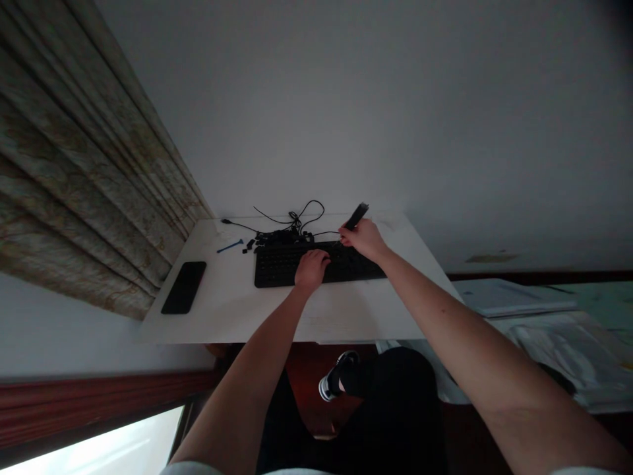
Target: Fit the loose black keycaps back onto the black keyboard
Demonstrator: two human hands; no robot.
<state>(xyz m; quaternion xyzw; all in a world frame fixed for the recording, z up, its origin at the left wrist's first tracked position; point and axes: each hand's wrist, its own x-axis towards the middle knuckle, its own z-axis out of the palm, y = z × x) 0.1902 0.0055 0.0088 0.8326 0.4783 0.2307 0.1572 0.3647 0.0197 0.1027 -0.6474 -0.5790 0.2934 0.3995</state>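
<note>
A black keyboard [277,266] lies on a small white table [237,310]. My left hand [311,269] rests on the keyboard's middle with its fingers curled down; I cannot make out anything in them. My right hand [363,237] is at the keyboard's far right corner, closed around a long black bar-shaped piece [357,215] that sticks up and away from it. A heap of loose black keycaps [277,237] lies just behind the keyboard, beside its tangled black cable [297,216].
A black phone [184,287] lies at the table's left front. A small blue tool [230,247] sits left of the keycaps. A patterned curtain [74,178] hangs at the left, papers [519,300] lie to the right, and my legs and a shoe [336,379] are below the table.
</note>
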